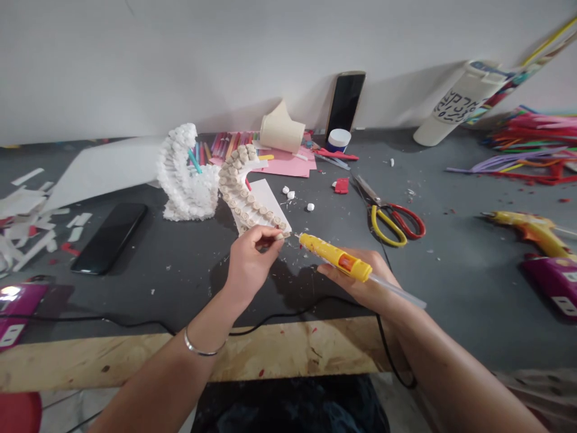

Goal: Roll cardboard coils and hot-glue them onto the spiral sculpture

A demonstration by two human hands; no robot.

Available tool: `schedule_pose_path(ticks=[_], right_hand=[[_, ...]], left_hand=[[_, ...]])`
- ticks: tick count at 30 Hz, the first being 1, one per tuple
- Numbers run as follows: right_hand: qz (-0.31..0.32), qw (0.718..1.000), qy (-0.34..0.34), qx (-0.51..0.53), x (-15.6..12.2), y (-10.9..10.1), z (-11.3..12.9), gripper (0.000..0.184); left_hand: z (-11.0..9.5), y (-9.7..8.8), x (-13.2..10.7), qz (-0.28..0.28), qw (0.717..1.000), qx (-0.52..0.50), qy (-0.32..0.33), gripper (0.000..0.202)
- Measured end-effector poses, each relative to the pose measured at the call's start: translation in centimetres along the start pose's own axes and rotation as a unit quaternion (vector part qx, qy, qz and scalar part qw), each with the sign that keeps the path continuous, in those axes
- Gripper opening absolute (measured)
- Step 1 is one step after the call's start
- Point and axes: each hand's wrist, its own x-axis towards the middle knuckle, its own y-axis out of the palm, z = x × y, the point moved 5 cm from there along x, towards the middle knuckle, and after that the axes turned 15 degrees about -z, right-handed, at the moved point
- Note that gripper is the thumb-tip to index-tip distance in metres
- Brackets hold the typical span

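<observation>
– While both hands are occupied, how does the entry read?

– Left hand (250,260): fingertips pinched on a small pale piece (280,236), at the lower right end of the beige curved form (238,191). Right hand (367,278): wrapped around a yellow glue gun (331,254), nozzle pointing at the left fingertips, just short of them.

– Reason for the hold?

– Presumably, a fingertip pinch leaves a small surface exposed to the nozzle and most of the skin clear of it. Whether the left hand also touches the form, cannot tell.

– And the placing?

– Form near the middle of the bench (189,288), probably for reach by either hand; scissors (387,219) to the right, apparently parked clear of the working spot.

– Materials and shapes?

– Form: a bent band, matte, studded with rows of small round discs like coiled buttons. Neighbour, left: white curved form (183,189), densely covered in ruffled, crumpled-looking bits. Glue stick (399,291): translucent rod, protruding from the gun's rear. Scissors: metal blades, one yellow handle loop, one red. White card (269,201): flat, smooth, partly hidden behind the beige form.
</observation>
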Motion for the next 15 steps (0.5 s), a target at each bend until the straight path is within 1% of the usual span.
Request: schedule_pose_path(ticks=[5, 9, 12, 15], right_hand=[[0.028, 0.999, -0.009, 0.015, -0.2, 0.4, 0.2, 0.044], [0.021, 1.0, 0.001, 0.0, 0.0, 0.4, -0.1, 0.044], [-0.004, 0.999, 0.036, 0.0, 0.2, 0.1, -0.8, 0.044], [-0.069, 0.995, 0.065, 0.0, 0.4, -0.9, -1.8, 0.042]], left_hand=[[0.3, 0.1, 0.1, 0.008, 0.999, -0.02, -0.033, 0.009], [0.6, 0.1, 0.1, 0.005, 0.996, -0.044, -0.079, 0.014], [0.9, 0.2, 0.2, 0.008, 0.989, -0.061, -0.132, 0.017], [1.0, 0.1, 0.4, 0.005, 0.985, -0.07, -0.158, 0.018]])
